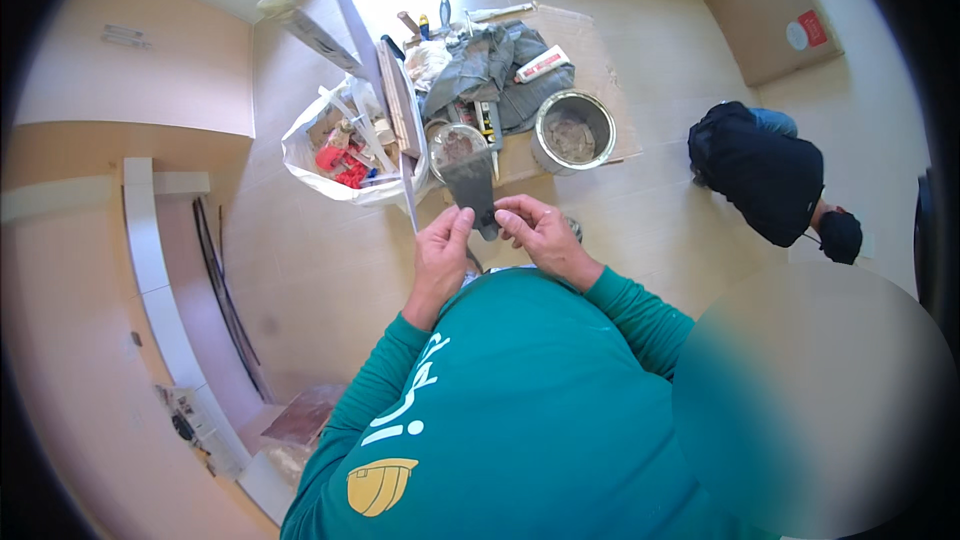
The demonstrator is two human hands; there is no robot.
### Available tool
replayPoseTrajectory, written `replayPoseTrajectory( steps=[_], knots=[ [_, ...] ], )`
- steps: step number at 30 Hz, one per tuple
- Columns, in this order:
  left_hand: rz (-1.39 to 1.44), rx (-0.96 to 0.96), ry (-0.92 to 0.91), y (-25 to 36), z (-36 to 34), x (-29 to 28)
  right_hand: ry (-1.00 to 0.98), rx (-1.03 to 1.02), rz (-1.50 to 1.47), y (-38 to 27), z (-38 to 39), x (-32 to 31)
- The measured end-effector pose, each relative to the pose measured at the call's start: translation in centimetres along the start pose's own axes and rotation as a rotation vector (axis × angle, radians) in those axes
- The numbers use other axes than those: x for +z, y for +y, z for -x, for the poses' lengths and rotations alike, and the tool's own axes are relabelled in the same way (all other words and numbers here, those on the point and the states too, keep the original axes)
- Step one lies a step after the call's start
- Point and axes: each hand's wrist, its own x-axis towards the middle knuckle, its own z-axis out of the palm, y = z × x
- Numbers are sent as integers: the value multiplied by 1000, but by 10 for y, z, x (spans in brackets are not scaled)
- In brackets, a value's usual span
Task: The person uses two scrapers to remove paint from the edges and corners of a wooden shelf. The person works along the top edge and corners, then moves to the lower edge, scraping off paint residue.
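A dark, flared putty knife (468, 183) is held out in front of my green-sleeved chest, its wide blade edge pointing away from me. My left hand (441, 258) pinches its near end from the left, thumb on top. From the other side, the fingers of my right hand (545, 237) close on the same short handle. Just beyond the blade stands a small round tub (457, 143) with brownish residue inside, partly covered by the blade. To its right is a larger metal pot (590, 112) with a dried, greyish coating.
A white bag (303, 145) of mixed scraps stands left, beside upright boards (393, 100). Grey cloth (490, 70), a white tube (543, 64) and several tools lie on cardboard (606, 50). A dark-clothed person (765, 175) is at the right; a large carton (760, 0) stands behind.
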Motion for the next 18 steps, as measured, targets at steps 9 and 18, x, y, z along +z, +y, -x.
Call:
replayPoseTrajectory(
  steps=[9,18],
  knots=[
    [10,189,-239,-8,-16,-84,274,177,-308,-3,-11,102],
    [597,-86,-318,-31,-41,-105,253,145,-356,-20,-19,123]
  ],
)
